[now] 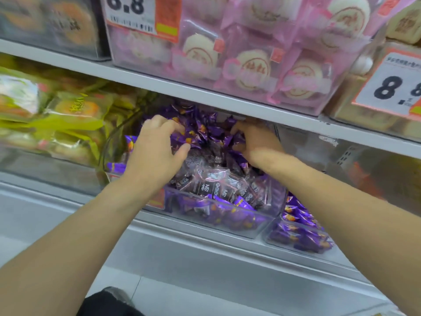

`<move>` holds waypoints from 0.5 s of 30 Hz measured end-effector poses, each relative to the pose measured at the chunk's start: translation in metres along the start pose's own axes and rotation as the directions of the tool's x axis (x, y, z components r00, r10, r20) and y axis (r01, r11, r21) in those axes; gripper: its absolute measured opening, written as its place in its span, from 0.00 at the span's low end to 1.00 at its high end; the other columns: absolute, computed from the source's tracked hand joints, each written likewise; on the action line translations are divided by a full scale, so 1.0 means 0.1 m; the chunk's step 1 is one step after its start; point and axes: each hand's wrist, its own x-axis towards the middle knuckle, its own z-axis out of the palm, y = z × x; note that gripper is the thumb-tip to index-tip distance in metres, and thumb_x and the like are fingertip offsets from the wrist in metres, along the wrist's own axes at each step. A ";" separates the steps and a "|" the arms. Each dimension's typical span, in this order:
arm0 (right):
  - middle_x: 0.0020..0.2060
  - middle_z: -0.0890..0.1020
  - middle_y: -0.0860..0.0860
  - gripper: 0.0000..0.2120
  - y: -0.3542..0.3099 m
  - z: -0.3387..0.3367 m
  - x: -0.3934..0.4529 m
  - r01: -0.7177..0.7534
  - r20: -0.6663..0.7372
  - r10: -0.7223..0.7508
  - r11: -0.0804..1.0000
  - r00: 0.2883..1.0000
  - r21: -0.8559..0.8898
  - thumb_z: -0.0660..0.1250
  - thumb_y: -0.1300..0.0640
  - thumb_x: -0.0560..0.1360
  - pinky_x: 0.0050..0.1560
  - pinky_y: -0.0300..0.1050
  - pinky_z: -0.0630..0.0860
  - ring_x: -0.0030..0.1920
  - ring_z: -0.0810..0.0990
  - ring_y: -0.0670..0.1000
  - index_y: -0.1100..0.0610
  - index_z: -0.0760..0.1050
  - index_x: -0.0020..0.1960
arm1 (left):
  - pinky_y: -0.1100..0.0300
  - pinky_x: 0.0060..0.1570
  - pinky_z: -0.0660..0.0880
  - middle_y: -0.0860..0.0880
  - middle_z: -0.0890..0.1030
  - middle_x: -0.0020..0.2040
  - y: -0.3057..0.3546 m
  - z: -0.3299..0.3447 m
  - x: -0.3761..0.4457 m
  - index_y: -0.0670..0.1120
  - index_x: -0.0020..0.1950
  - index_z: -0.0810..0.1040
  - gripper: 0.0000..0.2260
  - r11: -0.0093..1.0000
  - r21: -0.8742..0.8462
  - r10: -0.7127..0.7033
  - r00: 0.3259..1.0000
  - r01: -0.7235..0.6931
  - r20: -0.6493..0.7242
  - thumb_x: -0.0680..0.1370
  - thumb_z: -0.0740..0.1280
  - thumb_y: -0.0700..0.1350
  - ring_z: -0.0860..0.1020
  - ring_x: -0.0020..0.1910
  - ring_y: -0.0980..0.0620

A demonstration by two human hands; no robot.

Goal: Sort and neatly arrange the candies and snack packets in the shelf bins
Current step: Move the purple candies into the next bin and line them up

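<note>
Left hand [157, 151] and right hand [255, 142] each grasp purple candies [202, 135] with curled fingers. The clear bin [227, 224] runs long-axis front to back into the shelf.

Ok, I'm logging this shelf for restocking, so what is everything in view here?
purple candies: many, purple with orange marks, middle bin on the lower shelf, under both hands
clear packets: several, clear over dark contents, front of that bin
small bin: one, clear, holding purple candies, right of the middle bin
yellow packets: several, yellow-green, lower shelf left
pink packets: many, pink with round white cakes, upper shelf bin
price tags: two, white and orange, reading 8.8, on the upper bins
left hand: fingers curled into the purple candies
right hand: fingers curled into the purple candies, further back
</note>
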 end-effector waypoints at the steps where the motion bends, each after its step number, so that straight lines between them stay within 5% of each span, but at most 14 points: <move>1: 0.63 0.76 0.53 0.16 0.01 -0.02 -0.04 0.011 -0.006 -0.011 1.000 1.000 0.024 0.71 0.57 0.76 0.53 0.46 0.73 0.60 0.76 0.58 0.50 0.75 0.63 | 0.57 0.60 0.66 0.43 0.75 0.55 0.00 0.02 0.02 0.43 0.62 0.78 0.17 1.000 0.014 0.000 1.000 0.000 -0.012 0.74 0.73 0.45 0.72 0.57 0.42; 5: 0.57 0.79 0.52 0.16 0.00 -0.09 -0.27 0.084 -0.101 -0.067 0.980 0.993 0.182 0.72 0.58 0.75 0.49 0.38 0.67 0.52 0.77 0.53 0.50 0.77 0.62 | 0.47 0.68 0.66 0.37 0.73 0.66 -0.04 0.17 0.12 0.38 0.71 0.69 0.25 1.000 0.029 -0.001 0.999 0.000 0.046 0.76 0.69 0.41 0.70 0.65 0.37; 8: 0.49 0.79 0.44 0.15 -0.10 -0.16 -0.51 0.112 -0.118 -0.079 0.948 0.990 0.298 0.71 0.58 0.75 0.49 0.33 0.67 0.42 0.75 0.40 0.51 0.78 0.61 | 0.46 0.64 0.68 0.39 0.78 0.62 -0.04 0.26 0.15 0.40 0.68 0.73 0.23 0.989 0.149 0.003 0.993 -0.020 0.115 0.75 0.70 0.44 0.74 0.61 0.37; 12: 0.55 0.81 0.45 0.16 -0.20 -0.14 -0.75 0.108 -0.064 -0.087 0.832 0.994 0.544 0.68 0.63 0.77 0.54 0.37 0.78 0.51 0.81 0.42 0.49 0.78 0.61 | 0.47 0.60 0.71 0.42 0.80 0.58 0.00 0.24 0.16 0.44 0.62 0.79 0.19 0.982 0.185 -0.054 0.996 0.040 0.069 0.72 0.74 0.43 0.77 0.56 0.38; 15: 0.53 0.82 0.46 0.15 -0.21 -0.15 -0.87 0.028 -0.034 -0.005 0.720 0.999 0.694 0.65 0.66 0.78 0.47 0.34 0.77 0.48 0.82 0.41 0.48 0.78 0.57 | 0.45 0.57 0.74 0.41 0.81 0.54 0.06 0.21 0.17 0.43 0.60 0.81 0.16 0.991 0.128 -0.034 0.998 0.028 0.043 0.73 0.73 0.41 0.78 0.53 0.38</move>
